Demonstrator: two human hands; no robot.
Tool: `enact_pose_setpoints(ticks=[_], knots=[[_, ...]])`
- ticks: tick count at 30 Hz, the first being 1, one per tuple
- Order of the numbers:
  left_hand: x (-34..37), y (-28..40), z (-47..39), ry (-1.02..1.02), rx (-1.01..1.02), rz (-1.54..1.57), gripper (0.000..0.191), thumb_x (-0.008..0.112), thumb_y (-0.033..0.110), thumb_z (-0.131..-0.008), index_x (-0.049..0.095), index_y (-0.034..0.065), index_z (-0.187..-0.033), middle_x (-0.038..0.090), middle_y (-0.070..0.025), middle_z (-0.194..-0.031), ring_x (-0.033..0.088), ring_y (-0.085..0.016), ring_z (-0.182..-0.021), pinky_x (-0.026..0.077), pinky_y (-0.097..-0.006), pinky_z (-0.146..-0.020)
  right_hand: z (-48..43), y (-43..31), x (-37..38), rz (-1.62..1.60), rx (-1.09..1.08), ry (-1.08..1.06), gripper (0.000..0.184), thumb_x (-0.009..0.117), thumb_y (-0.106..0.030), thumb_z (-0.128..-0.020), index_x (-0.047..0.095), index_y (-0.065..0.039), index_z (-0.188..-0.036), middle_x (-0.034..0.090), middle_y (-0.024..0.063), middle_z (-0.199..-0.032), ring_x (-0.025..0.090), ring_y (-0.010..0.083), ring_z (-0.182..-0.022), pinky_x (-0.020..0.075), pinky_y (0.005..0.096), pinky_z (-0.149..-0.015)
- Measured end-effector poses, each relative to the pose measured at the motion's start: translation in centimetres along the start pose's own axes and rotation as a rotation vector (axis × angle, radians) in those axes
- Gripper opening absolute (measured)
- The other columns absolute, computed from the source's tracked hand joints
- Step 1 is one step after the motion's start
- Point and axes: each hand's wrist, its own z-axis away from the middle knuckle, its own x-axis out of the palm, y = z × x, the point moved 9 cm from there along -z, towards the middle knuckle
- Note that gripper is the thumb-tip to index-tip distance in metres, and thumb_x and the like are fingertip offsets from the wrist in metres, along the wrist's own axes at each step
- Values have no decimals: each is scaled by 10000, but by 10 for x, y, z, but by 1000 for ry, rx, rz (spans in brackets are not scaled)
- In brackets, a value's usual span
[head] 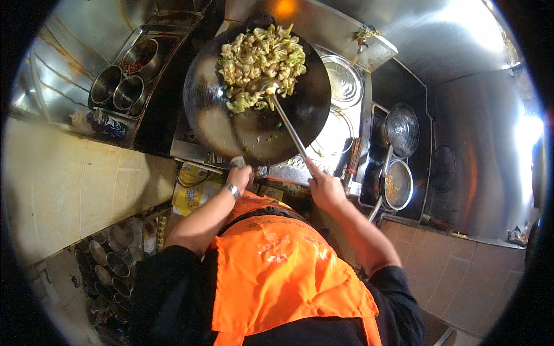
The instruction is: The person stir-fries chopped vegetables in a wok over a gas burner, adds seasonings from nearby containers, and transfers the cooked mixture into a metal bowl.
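Observation:
A large dark wok [216, 129] is before me over the stove. Cauliflower florets [264, 56] lie heaped in its far half, with small green and red bits scattered nearer to me. My left hand [240, 178] grips the wok's near handle [237, 161], which looks wrapped in cloth. In my right hand [326, 190] is the long metal handle of a ladle [288, 123]. The ladle's bowl rests among the near florets and is partly hidden by them.
To the left, several metal pots [129, 93] stand in a tray beside a bottle [108, 125]. Right of the wok are a round basin of liquid [342, 82] and a bamboo wok brush [354, 155]. Farther right sit a metal strainer [402, 129] and a handled sieve [398, 186] holding bits.

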Motion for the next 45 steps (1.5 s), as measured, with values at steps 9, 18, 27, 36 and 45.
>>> enact_pose_setpoints(ticks=[9, 18, 27, 36, 45], knots=[[41, 113, -4, -223, -63, 412, 116, 563, 161, -868, 501, 66, -847, 563, -81, -733, 478, -118, -485, 312, -219, -354, 50, -13, -84, -568, 24, -407, 571, 598, -183, -911, 423, -167, -1455, 630, 45, -772, 576, 125, -507, 478, 269, -497], [-10, 39, 34, -34, 147, -322, 271, 547, 209, -867, 583, 33, -664, 560, -71, -569, 517, -166, -482, 385, -358, -428, 32, -31, -63, -98, -209, 154, 573, 594, -199, -905, 420, -229, -1450, 679, 228, -904, 679, 369, -838, 532, 453, -753], [34, 59, -12, -155, -99, 78, 169, 574, 181, -847, 550, 60, -732, 578, -58, -644, 524, -129, -467, 367, -252, -365, -1, -20, -55, 56, -121, 44, 587, 589, -214, -896, 401, -232, -1452, 655, 199, -744, 651, 399, -674, 532, 469, -659], [34, 98, 19, -137, -87, 369, 151, 518, 186, -909, 452, 87, -817, 517, -41, -695, 454, -100, -483, 345, -231, -365, 51, -16, -106, -291, -90, -199, 566, 590, -213, -905, 424, -164, -1443, 668, 264, -893, 664, 408, -812, 528, 446, -778], [-9, -13, -33, 14, 45, -420, 358, 578, 320, -802, 671, -15, -720, 666, -161, -685, 639, -236, -587, 484, -381, -546, -11, -14, -32, -344, -384, 361, 543, 535, -229, -958, 379, -179, -1475, 682, 188, -900, 674, 319, -710, 538, 417, -641]])
